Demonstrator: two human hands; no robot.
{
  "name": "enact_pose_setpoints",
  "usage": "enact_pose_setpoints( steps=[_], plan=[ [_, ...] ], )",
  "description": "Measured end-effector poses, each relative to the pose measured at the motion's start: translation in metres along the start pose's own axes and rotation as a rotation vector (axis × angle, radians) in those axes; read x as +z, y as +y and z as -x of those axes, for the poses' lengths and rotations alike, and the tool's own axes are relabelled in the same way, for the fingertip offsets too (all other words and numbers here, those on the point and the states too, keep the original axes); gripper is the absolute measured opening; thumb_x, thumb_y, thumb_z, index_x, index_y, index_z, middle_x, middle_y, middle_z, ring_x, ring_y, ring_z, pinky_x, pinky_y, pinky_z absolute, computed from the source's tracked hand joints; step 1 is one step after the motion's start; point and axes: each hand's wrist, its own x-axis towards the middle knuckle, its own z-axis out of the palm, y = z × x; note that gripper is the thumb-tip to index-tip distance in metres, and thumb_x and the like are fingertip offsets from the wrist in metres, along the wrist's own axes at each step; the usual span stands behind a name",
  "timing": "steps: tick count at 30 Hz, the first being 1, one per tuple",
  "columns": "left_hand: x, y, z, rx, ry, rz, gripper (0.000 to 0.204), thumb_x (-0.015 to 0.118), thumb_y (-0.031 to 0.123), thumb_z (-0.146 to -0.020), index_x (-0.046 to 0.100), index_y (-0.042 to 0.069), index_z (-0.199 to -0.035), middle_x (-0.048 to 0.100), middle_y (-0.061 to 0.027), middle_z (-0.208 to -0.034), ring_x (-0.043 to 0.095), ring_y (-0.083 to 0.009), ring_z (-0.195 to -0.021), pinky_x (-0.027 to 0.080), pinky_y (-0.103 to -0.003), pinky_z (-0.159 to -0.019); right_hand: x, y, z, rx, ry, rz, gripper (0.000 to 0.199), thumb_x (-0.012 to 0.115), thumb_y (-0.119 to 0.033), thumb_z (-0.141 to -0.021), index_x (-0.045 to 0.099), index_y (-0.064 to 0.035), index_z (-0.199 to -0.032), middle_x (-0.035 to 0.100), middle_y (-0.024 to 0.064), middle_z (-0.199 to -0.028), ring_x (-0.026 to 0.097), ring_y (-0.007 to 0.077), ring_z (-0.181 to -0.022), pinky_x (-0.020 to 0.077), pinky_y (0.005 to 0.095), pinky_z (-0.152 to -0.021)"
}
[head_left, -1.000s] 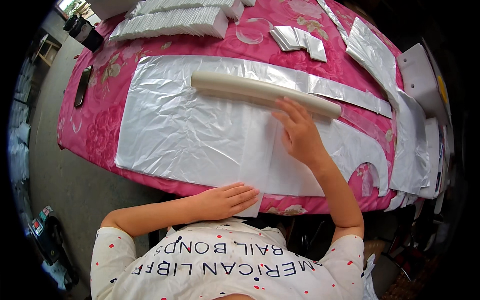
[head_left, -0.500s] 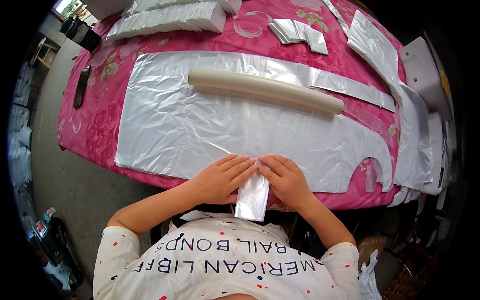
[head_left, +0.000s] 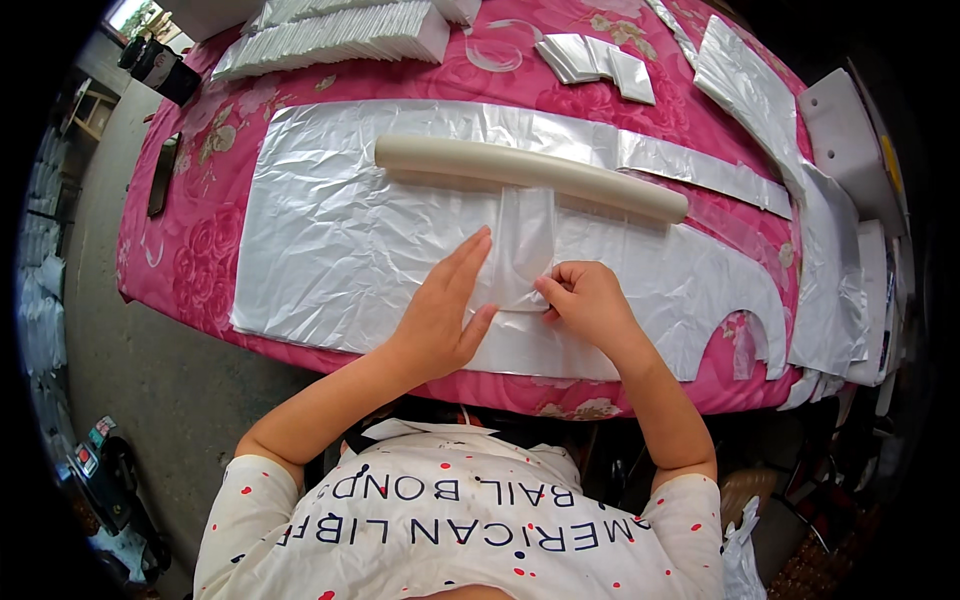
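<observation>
A narrow folded strip of thin translucent plastic film (head_left: 527, 235) lies across the stack of white plastic bags (head_left: 330, 230), its far end close to the roller. My right hand (head_left: 588, 305) pinches the near edge of this strip between thumb and bent fingers. Beside the strip's left edge, my left hand (head_left: 440, 305) has its fingers stretched out and its thumb held apart, with the thumb tip near the strip's lower left corner. Beyond both hands a long beige tube (head_left: 530, 176) rests crosswise on the bags.
A pink floral cloth (head_left: 205, 260) covers the table. Folded white bundles (head_left: 340, 45) stand at the back left, smaller folded packets (head_left: 600, 65) at the back. More plastic sheets (head_left: 830, 260) and a white box (head_left: 850, 145) line the right side. A dark flat bar (head_left: 164, 175) lies left.
Both hands have moved forward from the table's near edge and apart. The folded strip, earlier hanging toward me under both hands, now lies farther in on the bags. My left hand has opened.
</observation>
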Motion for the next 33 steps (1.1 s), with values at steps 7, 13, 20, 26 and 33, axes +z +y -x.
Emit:
enact_pose_setpoints(
  steps=[7,13,20,26,33],
  plan=[
    [0.028,0.007,0.009,0.043,-0.363,-0.422,0.078,0.056,0.038,-0.081,0.023,-0.005,-0.138,0.019,-0.0208,-0.146,0.018,-0.0329,-0.137,0.014,-0.044,-0.111,0.002,0.001,0.003,-0.005,0.048,0.025,0.021,0.065,-0.016,-0.079,0.061,0.0036,-0.085,0.061,0.0089,-0.066,0.063,0.0169,-0.059,0.0473,0.0275,-0.055],
    [0.023,0.006,0.003,0.071,-0.345,-0.432,0.075,0.060,0.036,-0.078,0.031,-0.005,-0.134,0.027,-0.0200,-0.143,0.026,-0.0315,-0.133,0.021,-0.042,-0.108,0.012,0.014,0.018,-0.497,0.424,0.593,0.049,0.074,-0.017,-0.069,0.055,-0.0011,-0.111,0.059,0.0139,-0.104,0.057,0.0263,-0.096,0.0465,0.0343,-0.080],
    [0.016,0.004,-0.017,0.167,-0.296,-0.481,0.062,0.064,0.023,-0.072,0.044,-0.006,-0.122,0.043,-0.0176,-0.129,0.043,-0.0283,-0.118,0.036,-0.037,-0.098,-0.010,0.026,-0.010,-0.963,0.150,0.789,0.048,0.067,-0.014,-0.071,0.054,0.0013,-0.115,0.052,0.0130,-0.124,0.047,0.0289,-0.117,0.0386,0.0377,-0.099],
    [0.020,-0.004,-0.022,0.278,-0.224,-0.606,0.045,0.056,0.006,-0.069,0.052,-0.007,-0.112,0.053,-0.0167,-0.117,0.052,-0.0278,-0.104,0.043,-0.036,-0.091,-0.023,0.020,-0.019,-0.944,0.094,0.692,0.042,0.063,-0.006,-0.069,0.057,0.0000,-0.111,0.054,0.0119,-0.122,0.050,0.0279,-0.114,0.0422,0.0359,-0.095],
    [0.008,-0.003,-0.002,0.413,-0.184,-0.223,0.048,0.059,0.002,-0.064,0.054,-0.003,-0.112,0.056,-0.0148,-0.116,0.056,-0.0289,-0.102,0.045,-0.039,-0.090,-0.009,0.036,-0.005,-1.083,0.152,0.586,0.036,0.065,0.002,-0.060,0.063,-0.0030,-0.096,0.062,0.0063,-0.098,0.058,0.0241,-0.088,0.0497,0.0333,-0.076]
  ],
)
